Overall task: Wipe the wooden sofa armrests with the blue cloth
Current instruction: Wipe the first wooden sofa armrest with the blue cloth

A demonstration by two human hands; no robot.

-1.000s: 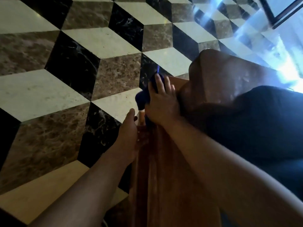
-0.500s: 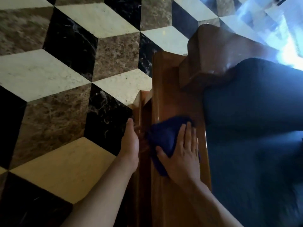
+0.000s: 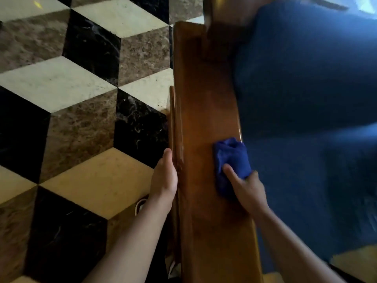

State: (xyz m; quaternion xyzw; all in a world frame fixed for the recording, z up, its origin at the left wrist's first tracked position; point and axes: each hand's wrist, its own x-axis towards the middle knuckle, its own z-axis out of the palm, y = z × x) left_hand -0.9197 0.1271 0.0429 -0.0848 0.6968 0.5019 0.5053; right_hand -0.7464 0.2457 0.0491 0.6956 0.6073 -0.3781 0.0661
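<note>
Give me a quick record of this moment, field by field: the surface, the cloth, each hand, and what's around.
surface: long polished brown wooden sofa armrest
cloth: bunched blue cloth, lying on the armrest near its cushion-side edge
right hand: right hand pressing the cloth down, index finger extended over it
left hand: left hand flat against the armrest's outer edge, holding nothing
seat: dark blue sofa cushion beside the armrest
floor: cube-pattern marble floor in black, brown and cream

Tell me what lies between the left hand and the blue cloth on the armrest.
Only bare polished wood of the armrest. In the head view, the left hand rests on its outer edge, and the right hand presses the blue cloth near the inner edge.
</note>
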